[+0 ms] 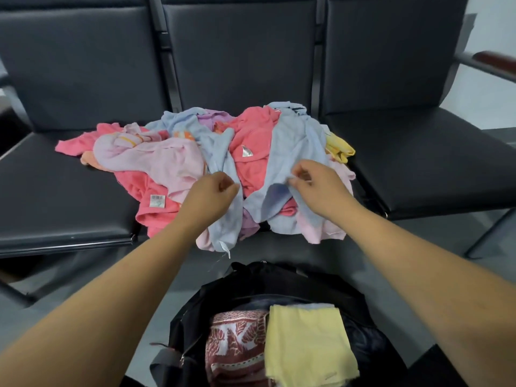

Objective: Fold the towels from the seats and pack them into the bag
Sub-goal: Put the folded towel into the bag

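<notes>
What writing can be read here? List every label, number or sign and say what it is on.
Nothing reads clearly.
Barcode label on the coral towel: bars and small print, too blurred to read.
Silver tag further back: no legible text.
White tag at the blue towel's lower end: too small to read.

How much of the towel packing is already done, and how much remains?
Done: a folded yellow towel and a red patterned towel lie in the black bag. In hand: the left hand and right hand each pinch a light blue towel. Left: most of it; a crumpled pile of towels lies on the seats.
</notes>
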`<state>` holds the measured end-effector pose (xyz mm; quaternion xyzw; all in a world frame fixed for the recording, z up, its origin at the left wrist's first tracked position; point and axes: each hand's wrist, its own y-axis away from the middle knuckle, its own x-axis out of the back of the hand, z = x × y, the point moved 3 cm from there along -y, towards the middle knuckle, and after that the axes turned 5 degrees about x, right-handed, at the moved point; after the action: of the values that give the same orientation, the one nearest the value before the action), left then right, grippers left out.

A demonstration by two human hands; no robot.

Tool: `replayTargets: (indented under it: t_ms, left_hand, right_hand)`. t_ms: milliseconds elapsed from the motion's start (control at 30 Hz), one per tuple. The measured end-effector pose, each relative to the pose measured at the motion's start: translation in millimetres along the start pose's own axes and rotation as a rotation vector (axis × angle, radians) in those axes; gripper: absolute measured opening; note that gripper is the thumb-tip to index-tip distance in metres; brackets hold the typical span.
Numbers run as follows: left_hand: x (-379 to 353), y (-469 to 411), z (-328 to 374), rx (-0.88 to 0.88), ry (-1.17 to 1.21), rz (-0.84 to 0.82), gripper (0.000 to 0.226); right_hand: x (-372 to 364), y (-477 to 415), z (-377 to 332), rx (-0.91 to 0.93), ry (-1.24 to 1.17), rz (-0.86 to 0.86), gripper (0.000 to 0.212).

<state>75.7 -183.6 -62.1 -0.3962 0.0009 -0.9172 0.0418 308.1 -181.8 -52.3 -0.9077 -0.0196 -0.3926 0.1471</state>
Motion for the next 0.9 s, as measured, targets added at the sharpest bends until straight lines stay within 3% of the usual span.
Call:
replayTargets:
  t_ms: [133, 233, 300, 400, 500, 567, 700, 900]
  left_hand:
    - [-11.6, 10.7, 19.5, 0.397, 0.910, -0.404, 0.066]
    - [-21.4, 16.6, 27.4, 0.416, 1.119, -0.592, 0.076]
    - [-21.8, 19.3, 35.0, 0.314, 1.076, -0.586, 0.060]
    - [-14.8, 26.0, 43.2, 0.118, 0.968, -0.618, 0.045]
    - [-2.7, 41.6, 48.5, -0.213, 0.306, -0.539, 0.031]
    - [2.5, 44.0, 43.6, -0.327, -0.046, -0.409, 0.038]
    - [28.0, 46.5, 35.2, -0.232, 0.062, -0.223, 0.040]
    - [60.0, 60.1, 46.2, -0.245, -0.094, -0.107, 0.021]
  right_hand:
    - [26.2, 16.0, -43.0, 0.144, -0.316, -0.035, 0.016]
    - [24.8, 38.4, -60.2, 0.158, -0.427, -0.192, 0.015]
    - [22.3, 45.2, -61.7, 0.123, -0.459, -0.196, 0.005]
    - [29.7, 44.7, -52.1, 0.018, -0.527, -0.040, 0.015]
    - [47.7, 43.8, -41.4, -0.084, -0.532, 0.131, 0.009]
    - [57.0, 48.1, -41.4, -0.067, -0.412, 0.086, 0.013]
    - [64.0, 64.8, -37.3, 0.021, -0.020, -0.169, 0.030]
    - [100.0, 79.2, -22.6, 0.068, 0.376, 0.047, 0.014]
